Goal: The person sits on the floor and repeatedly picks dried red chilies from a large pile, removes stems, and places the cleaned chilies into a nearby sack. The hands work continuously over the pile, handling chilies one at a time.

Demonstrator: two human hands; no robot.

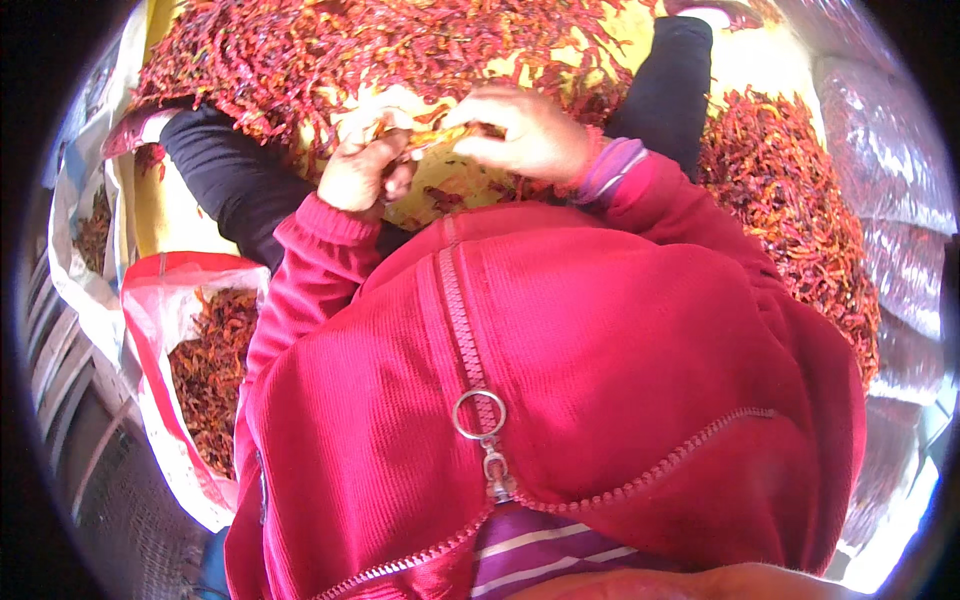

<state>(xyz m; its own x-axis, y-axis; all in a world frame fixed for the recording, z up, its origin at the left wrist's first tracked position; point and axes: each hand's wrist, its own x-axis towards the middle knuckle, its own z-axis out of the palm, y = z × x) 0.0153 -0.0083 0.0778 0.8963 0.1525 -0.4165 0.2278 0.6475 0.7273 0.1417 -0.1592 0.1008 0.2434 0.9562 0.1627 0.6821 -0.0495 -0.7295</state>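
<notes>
In the head view, both hands meet over a yellow sheet point(450, 180), between my outstretched legs. My left hand point(360, 169) is curled, with its thumb and fingers pinching one end of a yellow-orange dried chilli pepper point(442, 137). From the other side, my right hand point(525, 135) has its thumb and fingers closed around the pepper's other end. Bright sunlight washes out parts of the fingers. Just beyond the hands spreads a wide heap of dried red chilli peppers point(390, 49).
At my right lies a second pile of dried red chillies point(787, 217), with filled clear plastic bags point(885, 142) beyond it. A red-and-white woven sack point(142, 300) holding chillies stands at my left. Behind it is another white sack point(71, 277). My legs point(232, 176) flank the work area.
</notes>
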